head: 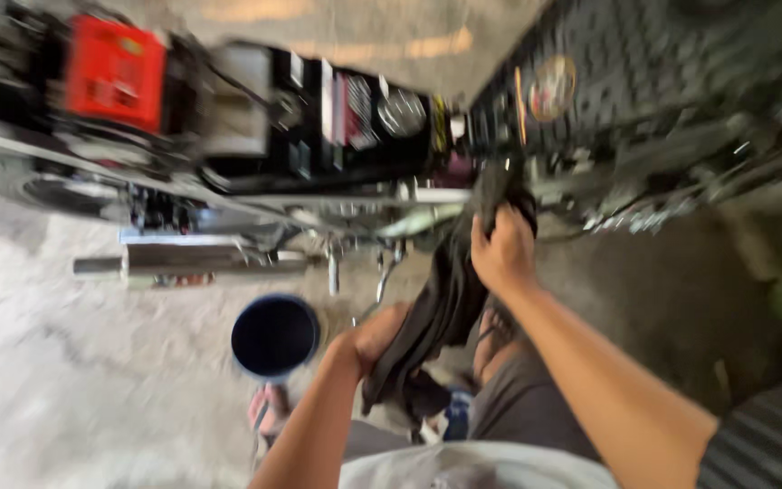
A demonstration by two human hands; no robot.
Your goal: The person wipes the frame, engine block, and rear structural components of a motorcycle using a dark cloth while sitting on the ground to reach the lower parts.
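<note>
while the motorbike (319,136) lies blurred across the top, a dark cloth (436,317) hangs below its frame; right hand (502,254) grips its upper end, left hand (375,337) its lower part, near a blue cup (275,337).

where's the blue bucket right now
In the head view, the blue bucket stands on the floor left of the left hand, below the motorcycle's chrome exhaust pipe.

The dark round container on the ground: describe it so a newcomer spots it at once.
Start at the motorcycle and drop below its chrome exhaust pipe. The dark blue round container sits on pale concrete, beside the left hand; nothing else nearby is a circular open mouth.
</note>
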